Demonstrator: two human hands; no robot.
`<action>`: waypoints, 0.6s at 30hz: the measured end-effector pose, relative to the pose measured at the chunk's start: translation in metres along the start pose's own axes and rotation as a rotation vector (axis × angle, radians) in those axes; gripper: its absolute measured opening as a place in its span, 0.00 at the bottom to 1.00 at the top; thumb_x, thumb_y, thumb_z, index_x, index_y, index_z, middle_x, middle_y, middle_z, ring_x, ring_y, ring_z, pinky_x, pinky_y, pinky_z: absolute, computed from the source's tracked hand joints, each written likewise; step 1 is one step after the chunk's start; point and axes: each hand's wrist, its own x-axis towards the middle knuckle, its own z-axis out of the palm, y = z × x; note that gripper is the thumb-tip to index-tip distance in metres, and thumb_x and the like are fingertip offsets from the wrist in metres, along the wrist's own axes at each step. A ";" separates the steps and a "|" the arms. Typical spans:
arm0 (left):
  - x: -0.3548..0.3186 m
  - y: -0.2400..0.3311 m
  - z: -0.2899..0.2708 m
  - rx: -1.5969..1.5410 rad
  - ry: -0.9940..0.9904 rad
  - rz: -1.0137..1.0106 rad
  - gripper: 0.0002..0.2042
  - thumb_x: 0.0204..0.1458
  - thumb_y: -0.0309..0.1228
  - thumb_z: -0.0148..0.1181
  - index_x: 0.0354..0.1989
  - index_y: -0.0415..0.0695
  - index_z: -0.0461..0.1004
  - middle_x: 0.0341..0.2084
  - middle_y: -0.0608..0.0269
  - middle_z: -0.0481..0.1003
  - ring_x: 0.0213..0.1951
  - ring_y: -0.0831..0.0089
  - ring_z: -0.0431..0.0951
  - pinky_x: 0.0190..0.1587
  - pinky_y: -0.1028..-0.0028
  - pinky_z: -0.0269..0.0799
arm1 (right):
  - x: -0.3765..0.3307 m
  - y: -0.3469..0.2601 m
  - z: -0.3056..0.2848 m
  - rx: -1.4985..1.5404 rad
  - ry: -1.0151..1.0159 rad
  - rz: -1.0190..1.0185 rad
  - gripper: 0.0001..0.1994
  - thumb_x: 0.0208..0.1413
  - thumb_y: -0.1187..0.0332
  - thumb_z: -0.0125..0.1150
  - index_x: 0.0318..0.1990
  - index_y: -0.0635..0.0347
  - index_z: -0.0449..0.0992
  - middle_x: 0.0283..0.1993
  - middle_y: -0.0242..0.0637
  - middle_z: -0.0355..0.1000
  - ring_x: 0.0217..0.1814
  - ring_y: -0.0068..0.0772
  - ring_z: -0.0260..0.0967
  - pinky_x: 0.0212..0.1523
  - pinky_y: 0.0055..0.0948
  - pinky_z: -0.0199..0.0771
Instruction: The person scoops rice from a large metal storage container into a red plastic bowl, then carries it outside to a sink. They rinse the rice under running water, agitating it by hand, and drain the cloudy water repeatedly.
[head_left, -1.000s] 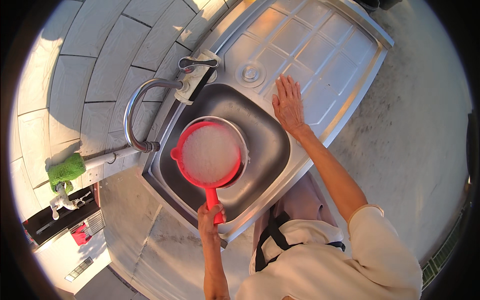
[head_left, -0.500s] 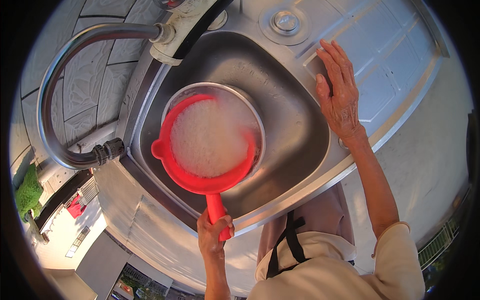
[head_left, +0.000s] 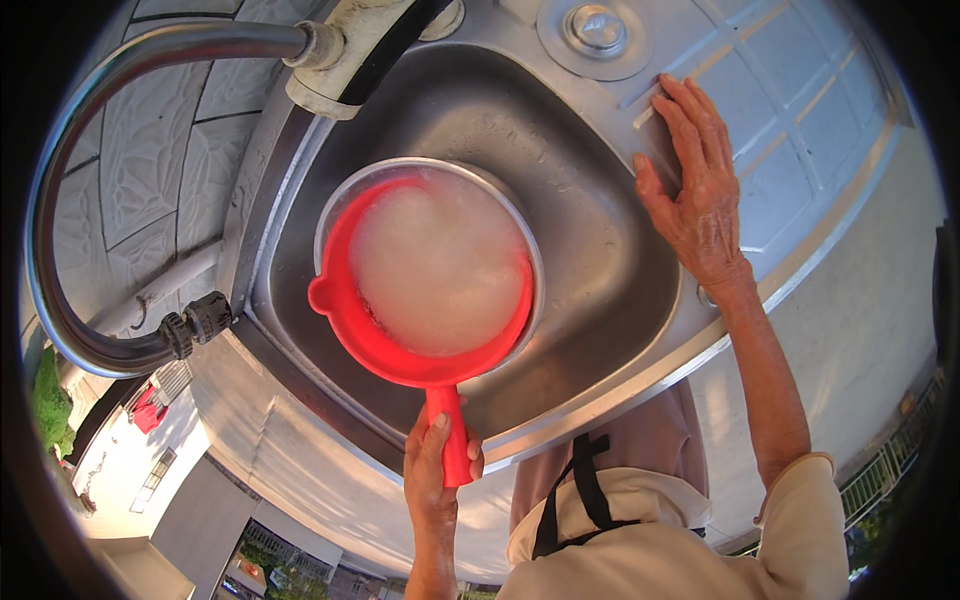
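My left hand (head_left: 436, 468) grips the handle of a red plastic strainer (head_left: 400, 345) that sits inside a steel bowl (head_left: 520, 250) in the sink. The strainer is filled with cloudy white, foamy water (head_left: 435, 265); what lies beneath it is hidden. My right hand (head_left: 695, 195) rests flat, fingers spread, on the steel drainboard at the sink's right rim and holds nothing.
The steel sink basin (head_left: 600, 290) surrounds the bowl. A curved metal faucet pipe (head_left: 70, 200) arcs over the left side, in front of a tiled wall (head_left: 160, 170). A ribbed drainboard (head_left: 800, 120) lies to the right. My apron and light shirt (head_left: 650, 540) show below.
The view has drawn closer to the sink. Both hands stay in place: left on the strainer handle, right flat on the drainboard.
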 end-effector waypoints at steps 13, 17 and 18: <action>0.033 0.005 -0.020 0.026 -0.223 -0.141 0.10 0.43 0.24 0.58 0.34 0.39 0.66 0.16 0.62 0.65 0.12 0.76 0.64 0.16 0.75 0.62 | -0.003 0.002 0.000 -0.071 0.008 -0.037 0.24 0.48 0.68 0.59 0.52 0.70 0.66 0.62 0.45 0.58 0.67 0.47 0.51 0.66 0.43 0.51; 0.022 0.001 -0.008 0.063 -0.166 -0.050 0.08 0.41 0.22 0.56 0.31 0.39 0.65 0.16 0.62 0.65 0.12 0.75 0.64 0.15 0.76 0.60 | 0.001 -0.002 0.002 -0.099 -0.001 -0.037 0.24 0.49 0.68 0.58 0.53 0.70 0.65 0.62 0.46 0.57 0.67 0.47 0.51 0.66 0.44 0.50; 0.018 0.001 -0.006 0.060 -0.146 -0.034 0.08 0.41 0.22 0.55 0.30 0.38 0.64 0.16 0.61 0.66 0.12 0.74 0.65 0.15 0.76 0.61 | 0.002 -0.003 0.002 -0.104 -0.005 -0.032 0.24 0.49 0.68 0.57 0.53 0.70 0.64 0.62 0.46 0.57 0.67 0.47 0.51 0.67 0.44 0.50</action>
